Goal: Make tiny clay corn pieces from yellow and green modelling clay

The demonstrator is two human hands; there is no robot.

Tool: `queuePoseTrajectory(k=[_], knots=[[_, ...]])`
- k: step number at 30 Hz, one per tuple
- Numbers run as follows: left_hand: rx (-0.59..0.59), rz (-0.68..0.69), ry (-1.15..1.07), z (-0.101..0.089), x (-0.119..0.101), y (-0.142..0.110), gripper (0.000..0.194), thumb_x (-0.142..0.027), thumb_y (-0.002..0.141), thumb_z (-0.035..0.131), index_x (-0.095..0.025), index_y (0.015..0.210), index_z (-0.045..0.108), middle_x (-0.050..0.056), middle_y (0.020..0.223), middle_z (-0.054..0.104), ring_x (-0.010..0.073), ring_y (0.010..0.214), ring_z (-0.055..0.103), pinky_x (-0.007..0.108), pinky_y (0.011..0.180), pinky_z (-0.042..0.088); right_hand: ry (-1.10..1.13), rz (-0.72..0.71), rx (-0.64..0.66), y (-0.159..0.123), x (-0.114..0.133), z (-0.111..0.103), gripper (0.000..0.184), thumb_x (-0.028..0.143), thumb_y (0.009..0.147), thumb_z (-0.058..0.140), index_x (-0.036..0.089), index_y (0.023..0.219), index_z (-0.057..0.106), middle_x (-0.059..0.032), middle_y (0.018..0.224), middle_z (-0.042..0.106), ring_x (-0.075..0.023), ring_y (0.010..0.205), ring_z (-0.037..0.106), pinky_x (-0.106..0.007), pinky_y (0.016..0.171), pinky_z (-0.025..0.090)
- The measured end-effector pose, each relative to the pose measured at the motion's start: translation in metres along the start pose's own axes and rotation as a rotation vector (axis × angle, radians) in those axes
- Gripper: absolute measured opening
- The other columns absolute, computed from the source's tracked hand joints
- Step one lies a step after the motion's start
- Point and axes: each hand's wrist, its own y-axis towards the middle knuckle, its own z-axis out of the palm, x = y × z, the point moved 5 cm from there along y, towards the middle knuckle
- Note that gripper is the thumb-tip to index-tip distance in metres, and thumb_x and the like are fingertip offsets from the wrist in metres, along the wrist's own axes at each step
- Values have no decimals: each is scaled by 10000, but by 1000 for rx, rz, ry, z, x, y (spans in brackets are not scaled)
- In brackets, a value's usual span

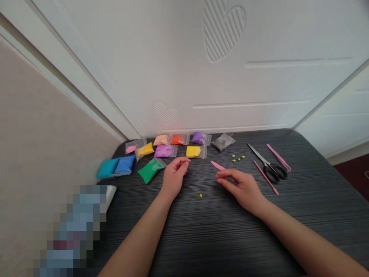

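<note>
**Yellow piece set between two parted hands, closer to the right fingertips**

A small yellow piece (201,195) was seen on the dark table (184,242), set in the gap between the hands and nearer to the person's body than either set of fingertips. From the right hand (245,186) it was reached by a line leftward and toward the body; from the left hand (174,174), by one rightward and toward the body. The right fingertips were judged the nearer. The piece was touched by neither hand. Its long axis could not be firmly read at so small a size.

The hands were held well apart. A tiny green bit (220,177) was pinched between the right thumb and fingers, above the table. The left thumb and forefinger were brought close together, but whether anything was gripped there could not be told.

Just beyond the right fingertips, a pink tool (216,165) was partly covered by the hand, its visible end pointed away and to the left. Farther off to the right, small yellow-and-green pieces (238,159) were grouped, short of the scissors (266,163).
</note>
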Motion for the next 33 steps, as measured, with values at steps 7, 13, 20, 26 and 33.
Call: queuePoseTrajectory(k=[7, 13, 20, 26, 33], knots=[[-2, 10, -31, 0, -1, -1, 155, -287, 763, 496, -173, 827, 578, -46, 552, 428, 91, 530, 410, 205, 516, 327, 312, 105, 89, 9, 9, 14, 236, 313, 800, 505, 243, 1021, 549, -21, 970, 662, -161, 938, 601, -361, 861, 455], [-10, 23, -43, 1, -1, -1, 131, -264, 759, 497, -172, 812, 574, -46, 557, 441, 87, 521, 415, 204, 517, 335, 476, 194, 129, 4, 4, 25, 181, 316, 774, 547, 221, 918, 601, -19, 849, 684, -153, 807, 641, -347, 785, 498], [-22, 29, -3, 0, -1, 0, 145, -272, 758, 505, -169, 823, 585, -38, 563, 455, 92, 532, 432, 209, 530, 348, 880, 320, 183, -4, 0, 28, 80, 247, 750, 595, 209, 816, 620, 8, 721, 681, -104, 652, 633, -257, 653, 508], [-23, 34, -5, 0, 0, 0, 139, -262, 762, 501, -172, 822, 587, -38, 562, 455, 89, 524, 427, 207, 522, 345, 1175, 401, 213, -5, 1, 25, 58, 235, 724, 628, 199, 746, 589, 27, 684, 652, -82, 610, 611, -198, 578, 469], [-19, 44, -8, 0, -1, 0, 136, -267, 760, 504, -174, 812, 589, -36, 565, 465, 90, 526, 433, 208, 520, 351, 1280, 462, 211, -5, 1, 23, 133, 308, 795, 536, 194, 746, 585, 17, 775, 651, -99, 712, 625, -208, 614, 473]])
